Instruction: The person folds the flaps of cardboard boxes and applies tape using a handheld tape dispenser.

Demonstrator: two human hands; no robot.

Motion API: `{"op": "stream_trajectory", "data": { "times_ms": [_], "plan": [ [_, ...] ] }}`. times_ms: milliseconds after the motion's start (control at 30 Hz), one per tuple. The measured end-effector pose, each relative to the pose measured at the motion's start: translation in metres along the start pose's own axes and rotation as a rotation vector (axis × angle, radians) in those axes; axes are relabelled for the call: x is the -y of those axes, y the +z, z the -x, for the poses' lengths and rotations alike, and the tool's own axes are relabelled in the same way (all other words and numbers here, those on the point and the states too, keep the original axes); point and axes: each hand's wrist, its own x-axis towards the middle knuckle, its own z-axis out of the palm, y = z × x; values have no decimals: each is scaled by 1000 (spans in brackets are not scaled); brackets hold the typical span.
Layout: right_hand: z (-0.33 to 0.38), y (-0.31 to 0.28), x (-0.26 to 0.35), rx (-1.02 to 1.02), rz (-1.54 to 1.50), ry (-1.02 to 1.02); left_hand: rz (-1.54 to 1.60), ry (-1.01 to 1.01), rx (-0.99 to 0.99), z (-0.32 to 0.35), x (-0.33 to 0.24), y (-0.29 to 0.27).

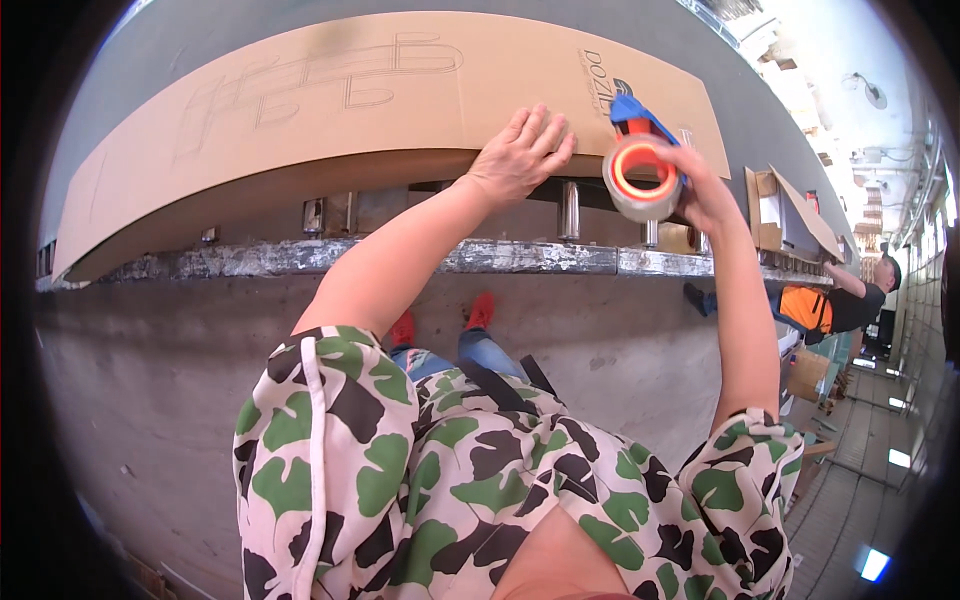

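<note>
A long flat cardboard box (400, 100) with line drawings and print on its top lies crosswise in front of me. My left hand (523, 155) rests flat on the box near its close edge, fingers stretched out and holding nothing. In my right hand (708, 195) is a blue and red tape dispenser (640, 122) with a large roll of clear tape on it. The dispenser is over the right part of the box, slightly blurred. I cannot tell whether its tip touches the cardboard.
The box lies on a roller conveyor with metal rollers (569, 212) and a worn steel rail (480, 259). Farther right, an open carton (790, 212) stands on the line. A co-worker in a dark shirt (858, 305) reaches toward it. Grey floor (200, 400) lies below the rail.
</note>
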Motion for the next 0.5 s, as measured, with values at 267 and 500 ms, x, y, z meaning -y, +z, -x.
{"op": "stream_trajectory", "data": {
  "times_ms": [267, 500],
  "plan": [
    [-68, 53, 52, -136, 1257, -167, -33, 31, -28, 5, 4, -5],
    [39, 59, -111, -409, 1219, -464, -8, 31, -81, 17, 14, -5]
  ]
}}
